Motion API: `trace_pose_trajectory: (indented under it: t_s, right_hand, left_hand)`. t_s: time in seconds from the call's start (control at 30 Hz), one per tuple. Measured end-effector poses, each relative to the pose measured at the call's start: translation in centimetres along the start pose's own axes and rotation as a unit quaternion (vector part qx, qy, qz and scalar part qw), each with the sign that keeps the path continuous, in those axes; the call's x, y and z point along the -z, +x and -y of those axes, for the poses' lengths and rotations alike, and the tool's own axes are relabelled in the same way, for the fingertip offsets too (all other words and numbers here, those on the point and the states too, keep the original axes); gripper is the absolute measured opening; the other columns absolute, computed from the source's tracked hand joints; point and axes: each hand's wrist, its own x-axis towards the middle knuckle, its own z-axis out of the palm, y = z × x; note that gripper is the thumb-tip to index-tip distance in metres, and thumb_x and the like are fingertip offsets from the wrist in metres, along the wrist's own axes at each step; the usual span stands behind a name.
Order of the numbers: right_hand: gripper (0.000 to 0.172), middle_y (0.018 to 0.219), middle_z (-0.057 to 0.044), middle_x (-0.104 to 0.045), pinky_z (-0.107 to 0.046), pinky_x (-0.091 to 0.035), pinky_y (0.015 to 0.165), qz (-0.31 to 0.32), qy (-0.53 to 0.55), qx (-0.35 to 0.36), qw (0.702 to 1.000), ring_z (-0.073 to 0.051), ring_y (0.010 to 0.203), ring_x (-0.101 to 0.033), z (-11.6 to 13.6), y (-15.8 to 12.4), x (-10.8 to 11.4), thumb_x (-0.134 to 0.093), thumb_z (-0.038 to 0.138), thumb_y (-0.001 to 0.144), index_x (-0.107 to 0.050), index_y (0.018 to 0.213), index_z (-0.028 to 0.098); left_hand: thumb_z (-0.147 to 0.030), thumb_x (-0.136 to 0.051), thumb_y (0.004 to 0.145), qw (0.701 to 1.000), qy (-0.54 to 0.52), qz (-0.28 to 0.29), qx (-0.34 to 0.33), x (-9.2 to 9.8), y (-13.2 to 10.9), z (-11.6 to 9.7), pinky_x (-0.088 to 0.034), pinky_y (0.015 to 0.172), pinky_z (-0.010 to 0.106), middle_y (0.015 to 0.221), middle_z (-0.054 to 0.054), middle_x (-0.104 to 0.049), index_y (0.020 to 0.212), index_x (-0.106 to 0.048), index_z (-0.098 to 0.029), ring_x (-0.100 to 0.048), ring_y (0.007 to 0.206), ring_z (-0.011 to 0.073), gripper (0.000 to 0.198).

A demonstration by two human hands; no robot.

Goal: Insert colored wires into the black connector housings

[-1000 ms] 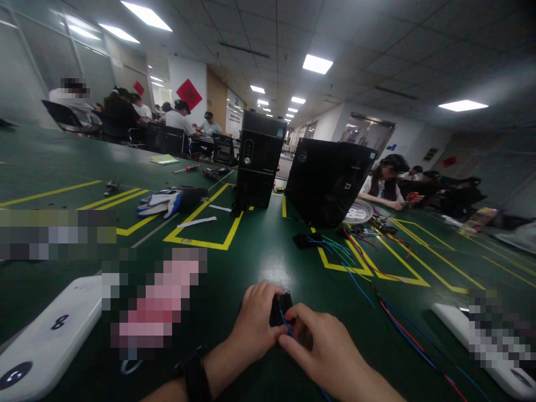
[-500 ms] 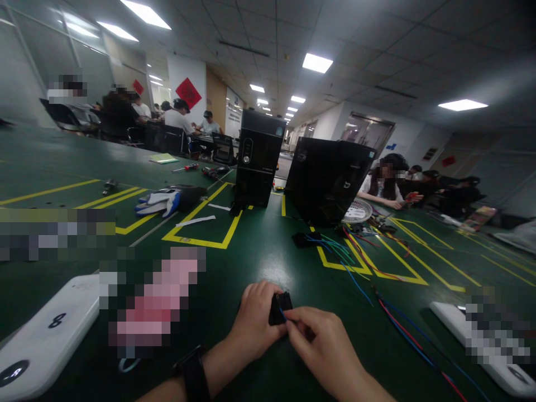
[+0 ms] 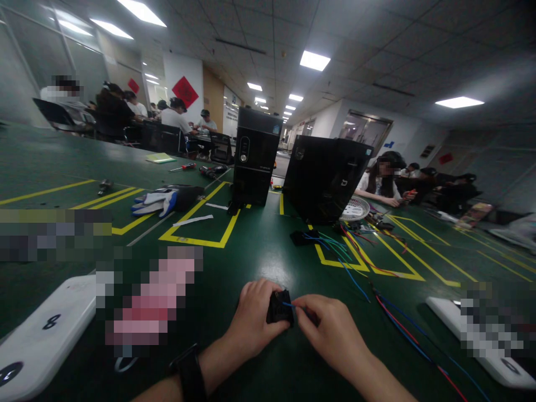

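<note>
The left hand point(image 3: 253, 319) grasps a small black block point(image 3: 276, 311) between thumb and fingers, over the green counter point(image 3: 251, 259). Just right of the block, the right hand point(image 3: 333, 326) pinches a blue wire point(image 3: 288, 304) whose far end overlaps the block's face. Farther right of the block lie red and blue wires point(image 3: 402, 326). Beyond the block stand a narrow black tower point(image 3: 256, 151) and a wider black tower point(image 3: 322, 178); beyond it to the left lies a blue-and-white glove point(image 3: 158, 200).
</note>
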Motion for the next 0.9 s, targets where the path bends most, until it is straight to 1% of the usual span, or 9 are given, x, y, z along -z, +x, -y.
trace_pose_trajectory:
  t_s: [0.13,0.27,0.37,0.5,0.6,0.73,0.8,0.9]
  right_hand:
    - [0.022,0.071,0.0,-0.067,-0.023,-0.037,0.057,-0.026,0.032,0.0,0.999,-0.014,0.061,-0.058,0.2,0.0,-0.1,-0.048,0.022,0.084,-0.07,0.087,0.023]
    - [0.021,0.056,0.003,-0.057,-0.021,-0.035,0.051,-0.009,0.126,-0.012,0.992,-0.011,0.051,-0.051,0.6,-0.5,-1.1,-0.049,0.025,0.084,-0.07,0.085,0.02]
    - [0.02,0.054,0.004,-0.052,-0.02,-0.034,0.05,0.006,0.174,-0.013,0.985,-0.01,0.05,-0.047,0.8,-0.8,-1.9,-0.05,0.026,0.084,-0.069,0.085,0.018]
    - [0.02,0.052,0.005,-0.05,-0.02,-0.032,0.051,0.037,0.133,0.017,0.99,-0.009,0.049,-0.045,0.9,-0.7,-1.8,-0.051,0.023,0.084,-0.069,0.079,0.018]
    - [0.02,0.055,0.004,-0.054,-0.02,-0.032,0.051,0.051,0.097,0.015,0.994,-0.01,0.05,-0.049,0.6,-0.6,-1.1,-0.05,0.021,0.083,-0.07,0.081,0.02]
    - [0.02,0.059,0.003,-0.06,-0.021,-0.033,0.052,0.04,0.056,-0.005,0.998,-0.012,0.054,-0.053,0.0,-0.6,-0.4,-0.052,0.022,0.081,-0.071,0.087,0.022]
    - [0.02,0.061,0.002,-0.062,-0.022,-0.033,0.053,0.033,0.037,-0.013,0.999,-0.013,0.054,-0.054,-0.2,-0.6,-0.2,-0.051,0.023,0.081,-0.071,0.087,0.023]
    - [0.02,0.063,0.002,-0.064,-0.022,-0.032,0.054,0.029,0.015,-0.025,0.999,-0.013,0.056,-0.055,-0.5,-0.5,0.1,-0.051,0.024,0.082,-0.07,0.085,0.025]
  left_hand:
    - [-0.023,-0.071,0.064,1.0,-0.002,0.006,-0.001,0.1,0.0,0.0,-0.035,0.082,0.037,0.094,0.002,-0.056,0.095,-0.054,-0.023,-0.051,0.091,0.0243,0.036]
    - [-0.023,-0.069,0.067,1.0,0.0,0.006,-0.007,0.2,0.0,-0.2,-0.035,0.083,0.037,0.093,0.002,-0.056,0.094,-0.054,-0.023,-0.051,0.09,0.0241,0.031]
    - [-0.021,-0.066,0.067,1.0,-0.002,0.009,-0.011,0.3,0.0,-0.3,-0.034,0.085,0.038,0.094,0.003,-0.056,0.095,-0.053,-0.023,-0.051,0.091,0.0245,0.031]
    - [-0.019,-0.065,0.065,1.0,-0.008,0.01,-0.014,0.3,0.0,-0.2,-0.035,0.085,0.038,0.093,0.003,-0.056,0.094,-0.053,-0.023,-0.051,0.09,0.0244,0.032]
    - [-0.017,-0.065,0.064,1.0,-0.007,0.011,-0.016,0.4,0.0,-0.3,-0.035,0.084,0.037,0.093,0.002,-0.056,0.095,-0.053,-0.022,-0.051,0.09,0.024,0.034]
    - [-0.021,-0.068,0.066,0.999,-0.008,0.02,-0.023,0.5,0.0,-0.3,-0.035,0.083,0.037,0.093,0.002,-0.056,0.096,-0.053,-0.023,-0.051,0.091,0.0235,0.034]
    - [-0.024,-0.07,0.067,0.999,-0.008,0.024,-0.025,0.6,0.0,-0.2,-0.035,0.083,0.036,0.094,0.001,-0.056,0.097,-0.052,-0.023,-0.051,0.091,0.0234,0.035]
    - [-0.024,-0.072,0.065,0.999,-0.004,0.026,-0.026,0.5,0.0,-0.1,-0.035,0.084,0.037,0.095,0.001,-0.056,0.098,-0.052,-0.024,-0.05,0.092,0.0234,0.039]
